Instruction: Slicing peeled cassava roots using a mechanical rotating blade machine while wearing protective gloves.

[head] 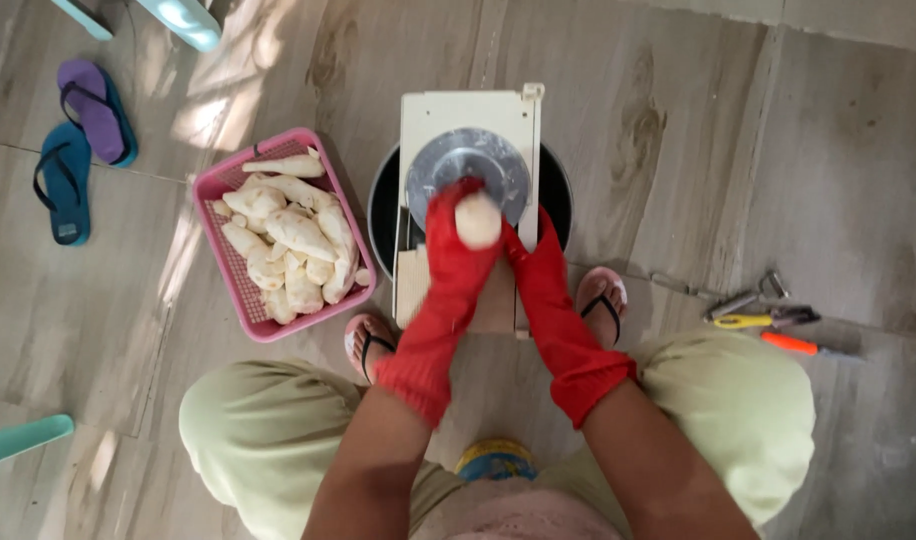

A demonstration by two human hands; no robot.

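My left hand (454, 232), in a red glove, grips a peeled white root piece (477, 220) and presses it against the round metal disc (468, 160) of a cream-coloured slicer (468, 115). My right hand (534, 258), also in a red glove, rests beside it against the slicer's right edge; what its fingers hold is hidden. The slicer lies across a black round basin (383, 215). A pink basket (240, 300) at the left holds several peeled white roots (296, 235).
My feet in pink flip-flops (604, 295) flank the slicer. Peelers and an orange-handled knife (778, 320) lie on the tiled floor at right. Blue and purple sandals (78, 140) lie at far left. Teal furniture legs (183, 20) stand at the top and a teal bar at the lower left.
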